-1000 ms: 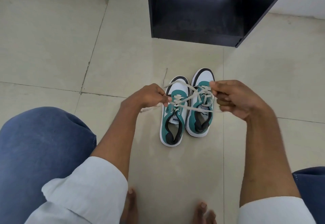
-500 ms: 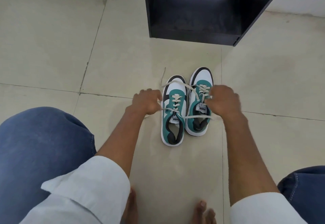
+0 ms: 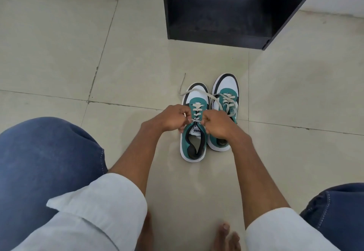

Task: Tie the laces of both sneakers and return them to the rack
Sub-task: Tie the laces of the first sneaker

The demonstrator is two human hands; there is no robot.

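Observation:
Two teal, white and black sneakers stand side by side on the tiled floor, toes pointing away from me. The left sneaker (image 3: 194, 140) has its cream laces (image 3: 196, 112) pinched at the top eyelets by both hands. My left hand (image 3: 170, 119) grips the lace on the shoe's left side. My right hand (image 3: 215, 124) grips the lace on its right side and covers part of the right sneaker (image 3: 226, 91). Loose lace ends trail over both toes. The dark rack (image 3: 226, 14) stands beyond the shoes, its bottom shelf holding nothing.
My bent knees in blue jeans (image 3: 45, 162) frame the view left and right, with white rolled sleeves on both arms. My bare toes (image 3: 226, 235) show at the bottom edge. Beige floor tiles (image 3: 59, 43) spread around the shoes.
Both hands have come in from wide apart, where they pulled the laces taut, and now meet close together over the left sneaker's tongue.

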